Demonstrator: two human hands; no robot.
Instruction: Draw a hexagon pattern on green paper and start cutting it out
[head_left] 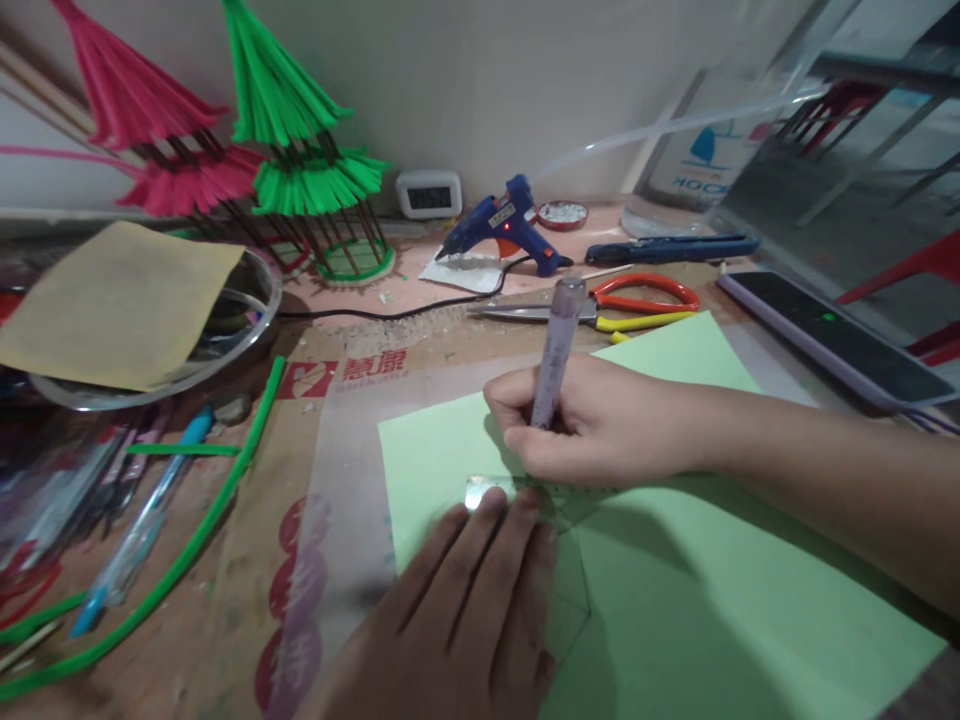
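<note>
The left hand (472, 610), fingers extended, rested its fingertips on the clear ruler (480, 488) atop the green sheet (675, 640). Over the sheet, the right hand (604, 412) was closed around the pen (557, 345). Beyond the sheet lay pliers (589, 312).
</note>
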